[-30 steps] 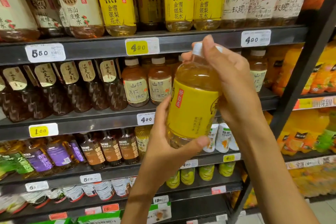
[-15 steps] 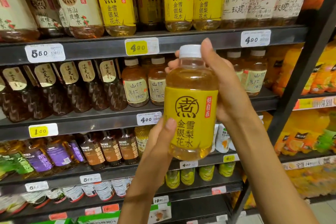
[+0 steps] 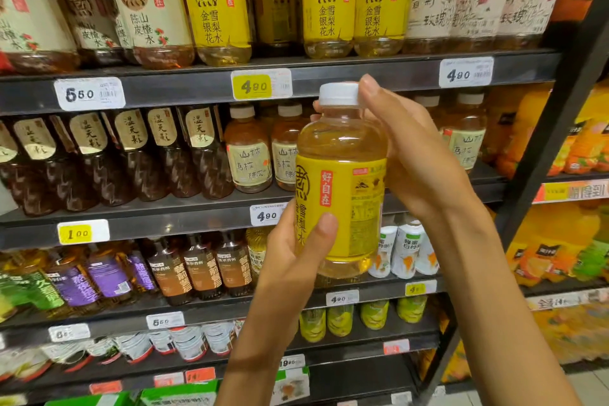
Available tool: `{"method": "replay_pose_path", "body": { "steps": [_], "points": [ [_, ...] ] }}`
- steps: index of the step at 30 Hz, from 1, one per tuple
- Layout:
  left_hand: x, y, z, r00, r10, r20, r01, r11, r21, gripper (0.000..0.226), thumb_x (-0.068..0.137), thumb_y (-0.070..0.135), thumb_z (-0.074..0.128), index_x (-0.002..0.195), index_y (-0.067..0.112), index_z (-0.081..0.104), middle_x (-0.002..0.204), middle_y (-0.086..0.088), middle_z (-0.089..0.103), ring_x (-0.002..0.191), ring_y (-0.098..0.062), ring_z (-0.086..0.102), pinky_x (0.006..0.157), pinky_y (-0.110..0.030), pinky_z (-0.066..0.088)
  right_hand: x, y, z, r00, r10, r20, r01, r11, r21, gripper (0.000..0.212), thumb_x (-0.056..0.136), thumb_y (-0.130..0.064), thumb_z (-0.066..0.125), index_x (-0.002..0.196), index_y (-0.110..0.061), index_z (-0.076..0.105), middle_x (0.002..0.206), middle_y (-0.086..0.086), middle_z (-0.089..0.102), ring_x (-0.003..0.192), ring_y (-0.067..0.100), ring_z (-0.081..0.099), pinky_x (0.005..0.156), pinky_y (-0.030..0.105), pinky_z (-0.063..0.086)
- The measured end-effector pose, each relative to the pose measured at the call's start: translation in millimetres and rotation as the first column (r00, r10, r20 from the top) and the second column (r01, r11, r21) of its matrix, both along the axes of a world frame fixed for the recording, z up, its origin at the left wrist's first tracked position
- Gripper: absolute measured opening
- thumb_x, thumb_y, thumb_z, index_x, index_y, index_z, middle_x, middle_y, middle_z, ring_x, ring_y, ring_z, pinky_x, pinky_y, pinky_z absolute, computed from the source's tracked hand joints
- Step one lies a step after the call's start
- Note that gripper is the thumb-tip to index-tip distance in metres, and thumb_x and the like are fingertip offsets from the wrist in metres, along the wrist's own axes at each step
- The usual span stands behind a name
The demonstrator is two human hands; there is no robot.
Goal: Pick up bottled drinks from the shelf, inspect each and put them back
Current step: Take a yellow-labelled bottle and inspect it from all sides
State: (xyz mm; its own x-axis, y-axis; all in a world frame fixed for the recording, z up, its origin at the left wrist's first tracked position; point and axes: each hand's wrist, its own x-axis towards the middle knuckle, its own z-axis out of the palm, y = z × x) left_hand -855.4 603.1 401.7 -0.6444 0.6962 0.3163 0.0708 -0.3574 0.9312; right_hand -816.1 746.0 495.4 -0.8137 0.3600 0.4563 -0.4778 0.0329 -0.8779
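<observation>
A clear bottle (image 3: pixel 344 145) of pale yellow drink with a yellow label and white cap stands upright in front of the shelf, held by both hands. My left hand (image 3: pixel 296 260) grips its lower part from the left, thumb across the label. My right hand (image 3: pixel 415 161) wraps the upper part from the right and behind, with a finger up beside the cap. The label shows its side, with a red strip and small print facing me.
Dark metal shelves (image 3: pixel 197 89) hold rows of bottled drinks with price tags on the edges. Matching yellow-label bottles (image 3: pixel 329 6) stand on the top shelf with a gap between them. A second rack of orange drinks (image 3: pixel 566 148) stands to the right.
The bottle went from tilted to upright, then turned about its axis so the label front swung left and the side panel faces me. My left thumb shifted across the label.
</observation>
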Motion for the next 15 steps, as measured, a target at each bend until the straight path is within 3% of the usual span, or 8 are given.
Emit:
{"method": "replay_pose_path", "body": {
  "steps": [2, 4, 6, 9, 11, 13, 15],
  "points": [
    [2.1, -2.6, -0.8, 0.988, -0.089, 0.126, 0.090, 0.996, -0.002, 0.062, 0.072, 0.067, 0.061, 0.124, 0.033, 0.059, 0.125, 0.003, 0.066, 0.118, -0.017, 0.061, 0.096, -0.030, 0.051, -3.5, 1.3, -0.2, 0.996, 0.088, 0.029, -0.087, 0.996, -0.034, 0.047, 0.093, -0.036, 0.049, 0.118, 0.002, 0.062, 0.112, 0.019, 0.069, 0.101, 0.025, 0.065, 0.087, 0.032, 0.052],
    [2.4, -1.8, -3.2, 0.963, -0.161, 0.217, 0.165, 0.986, 0.003, 0.075, 0.065, 0.073, 0.067, 0.126, 0.030, 0.059, 0.128, -0.004, 0.064, 0.121, -0.026, 0.059, 0.104, -0.045, 0.042, -7.1, 2.1, -2.3, 0.985, 0.167, 0.044, -0.164, 0.984, -0.076, 0.039, 0.093, -0.035, 0.049, 0.110, -0.006, 0.067, 0.108, 0.014, 0.071, 0.107, 0.031, 0.064, 0.091, 0.040, 0.052],
    [2.3, -1.5, -3.7, 0.956, -0.184, 0.227, 0.187, 0.982, 0.007, 0.082, 0.064, 0.072, 0.069, 0.131, 0.026, 0.056, 0.131, -0.008, 0.062, 0.123, -0.031, 0.056, 0.109, -0.049, 0.034, -8.1, 1.8, -2.3, 0.987, 0.159, 0.025, -0.155, 0.983, -0.100, 0.032, 0.094, -0.032, 0.050, 0.104, -0.006, 0.067, 0.100, 0.011, 0.073, 0.099, 0.028, 0.067, 0.086, 0.039, 0.055],
    [-0.5, -2.8, -2.1, 0.975, -0.097, 0.200, 0.097, 0.995, 0.012, 0.075, 0.073, 0.066, 0.063, 0.134, 0.025, 0.052, 0.131, -0.003, 0.063, 0.123, -0.023, 0.057, 0.110, -0.048, 0.034, -5.5, -1.6, -1.1, 0.997, 0.071, 0.000, -0.071, 0.992, -0.103, 0.034, 0.095, -0.029, 0.053, 0.107, 0.001, 0.063, 0.092, 0.008, 0.074, 0.085, 0.019, 0.070, 0.073, 0.030, 0.056],
    [-2.4, -3.4, -2.1, 0.995, -0.050, 0.090, 0.049, 0.999, 0.008, 0.061, 0.073, 0.067, 0.060, 0.125, 0.035, 0.060, 0.125, 0.005, 0.066, 0.119, -0.014, 0.060, 0.104, -0.039, 0.042, -3.7, -3.3, -1.4, 1.000, 0.012, -0.015, -0.013, 0.997, -0.082, 0.025, 0.094, -0.028, 0.056, 0.104, -0.006, 0.065, 0.091, 0.006, 0.075, 0.081, 0.017, 0.070, 0.069, 0.029, 0.056],
    [0.8, -3.4, 3.0, 0.999, -0.043, -0.015, 0.043, 0.999, -0.017, 0.039, 0.076, 0.067, 0.057, 0.110, 0.050, 0.065, 0.117, 0.014, 0.069, 0.111, -0.005, 0.063, 0.090, -0.019, 0.051, -3.4, -5.3, -0.5, 1.000, -0.021, -0.001, 0.021, 0.997, -0.069, 0.021, 0.094, -0.027, 0.059, 0.102, -0.009, 0.066, 0.093, 0.006, 0.075, 0.079, 0.016, 0.070, 0.067, 0.028, 0.056],
    [2.6, -4.1, 3.4, 0.999, -0.053, -0.012, 0.052, 0.998, -0.044, 0.030, 0.076, 0.065, 0.056, 0.103, 0.055, 0.066, 0.111, 0.019, 0.070, 0.106, -0.001, 0.065, 0.080, -0.010, 0.050, -3.2, -5.8, 1.3, 0.999, -0.031, 0.033, 0.032, 0.998, -0.052, 0.024, 0.094, -0.028, 0.058, 0.104, -0.009, 0.066, 0.097, 0.008, 0.075, 0.081, 0.017, 0.071, 0.070, 0.028, 0.057]
  ]
}}
